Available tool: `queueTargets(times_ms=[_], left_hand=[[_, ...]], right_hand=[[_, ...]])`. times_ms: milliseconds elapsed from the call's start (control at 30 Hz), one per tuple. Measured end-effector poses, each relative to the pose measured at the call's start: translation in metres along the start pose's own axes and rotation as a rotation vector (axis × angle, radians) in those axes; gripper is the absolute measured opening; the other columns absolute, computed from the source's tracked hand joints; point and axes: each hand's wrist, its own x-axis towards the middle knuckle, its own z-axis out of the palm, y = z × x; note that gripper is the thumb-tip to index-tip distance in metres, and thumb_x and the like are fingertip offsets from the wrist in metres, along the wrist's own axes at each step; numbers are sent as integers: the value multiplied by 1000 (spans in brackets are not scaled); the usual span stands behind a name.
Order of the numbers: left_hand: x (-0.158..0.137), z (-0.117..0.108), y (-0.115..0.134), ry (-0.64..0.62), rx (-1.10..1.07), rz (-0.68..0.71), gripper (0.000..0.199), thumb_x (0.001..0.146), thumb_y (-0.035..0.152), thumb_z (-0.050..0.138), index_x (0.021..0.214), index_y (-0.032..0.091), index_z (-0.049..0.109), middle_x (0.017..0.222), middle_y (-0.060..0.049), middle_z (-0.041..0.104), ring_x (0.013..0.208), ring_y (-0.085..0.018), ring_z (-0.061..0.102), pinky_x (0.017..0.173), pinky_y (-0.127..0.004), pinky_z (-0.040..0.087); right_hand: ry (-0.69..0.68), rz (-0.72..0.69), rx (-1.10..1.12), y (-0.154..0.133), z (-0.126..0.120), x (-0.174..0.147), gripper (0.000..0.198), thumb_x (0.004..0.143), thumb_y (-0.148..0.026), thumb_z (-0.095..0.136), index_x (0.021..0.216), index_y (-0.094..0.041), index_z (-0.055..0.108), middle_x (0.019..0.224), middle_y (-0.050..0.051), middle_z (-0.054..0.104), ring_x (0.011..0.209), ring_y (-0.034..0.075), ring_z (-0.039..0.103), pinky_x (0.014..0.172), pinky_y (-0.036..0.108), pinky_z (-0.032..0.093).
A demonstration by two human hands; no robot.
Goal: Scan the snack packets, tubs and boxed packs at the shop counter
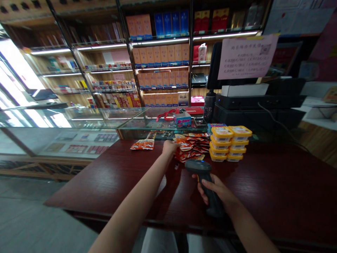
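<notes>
My right hand [214, 188] is wrapped round the handle of a dark barcode scanner [198, 166], its head pointing left above the table. A small blue light glows on top of the scanner. My left hand [170, 147] reaches to the left edge of a heap of red and orange snack packets [193, 146]. Its fingers are closed at a packet of that heap; whether the packet is lifted I cannot tell. Farther left, a few similar packets [142, 144] lie by themselves. Yellow-lidded plastic tubs [220, 144] stand in two stacks right of the heap.
The dark red wooden table [113, 175] meets a glass display counter [100, 119] behind. On the glass are a small pink and blue box [182, 120] and a red cord [165, 115]. A monitor with a pink paper notice [246, 58] stands at right. Shelves of boxes [162, 54] line the back.
</notes>
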Motion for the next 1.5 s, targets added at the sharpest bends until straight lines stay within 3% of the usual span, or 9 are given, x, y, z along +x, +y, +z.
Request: queueTargets(times_ms=[200, 367, 500, 633, 767, 933, 1300, 1400, 1500], left_hand=[[-28, -16, -1, -69, -185, 102, 25, 65, 33, 68, 55, 15, 52, 43, 4, 49, 39, -8, 44, 41, -19, 31], [-63, -39, -37, -68, -303, 306, 23, 71, 34, 62, 67, 19, 44, 50, 6, 51, 43, -8, 47, 46, -19, 36], [-78, -47, -61, -104, -270, 350, 21, 73, 31, 60, 69, 20, 43, 53, 6, 50, 48, -9, 49, 50, -20, 38], [-78, -47, -71, -108, -279, 331, 19, 75, 28, 56, 69, 21, 40, 51, 7, 48, 45, -9, 47, 47, -20, 37], [-77, -46, -73, -81, -230, 355, 17, 75, 27, 54, 69, 21, 39, 50, 8, 46, 44, -10, 46, 46, -20, 36], [-81, -47, -73, -61, -208, 337, 16, 76, 28, 53, 70, 21, 39, 51, 8, 45, 43, -10, 46, 45, -21, 36], [-74, -48, -80, 9, -130, 404, 16, 77, 26, 52, 68, 20, 41, 58, 6, 46, 52, -10, 46, 51, -21, 37], [-76, -47, -79, 23, -138, 390, 16, 77, 26, 53, 68, 20, 41, 58, 6, 45, 51, -9, 45, 51, -20, 36], [-78, -49, -75, 74, -150, 385, 16, 77, 27, 54, 69, 20, 42, 58, 6, 46, 49, -9, 46, 49, -20, 37]], right_hand=[[11, -1, -10, -1, -2, -1, 49, 75, -47, 68, 110, -16, 54, 63, -4, 58, 44, 7, 51, 42, 20, 41], [21, 26, -5, -1, 1, 0, 45, 76, -46, 67, 108, -16, 54, 63, -4, 58, 45, 8, 52, 42, 20, 43], [64, 66, 66, -3, 6, -3, 41, 79, -44, 64, 109, -18, 53, 64, -5, 56, 48, 9, 54, 45, 24, 50], [85, 93, 45, -12, 19, -6, 44, 77, -42, 67, 112, -20, 52, 66, -6, 55, 47, 7, 51, 43, 21, 47], [183, -11, -123, -23, 44, -1, 44, 74, -45, 69, 105, -20, 50, 57, -10, 48, 38, 3, 39, 34, 14, 32], [280, -52, -262, -26, 70, 15, 43, 70, -53, 68, 90, -20, 48, 53, -11, 47, 37, 4, 38, 32, 15, 31], [299, -38, -232, -27, 80, 19, 43, 69, -55, 68, 83, -22, 46, 52, -11, 47, 36, 5, 38, 32, 16, 31], [316, -53, -394, -29, 74, 19, 40, 73, -56, 63, 87, -22, 46, 50, -11, 45, 36, 7, 38, 33, 19, 32], [322, -128, -863, -32, 64, 17, 39, 78, -53, 58, 98, -21, 52, 59, -4, 56, 47, 14, 52, 45, 25, 41]])
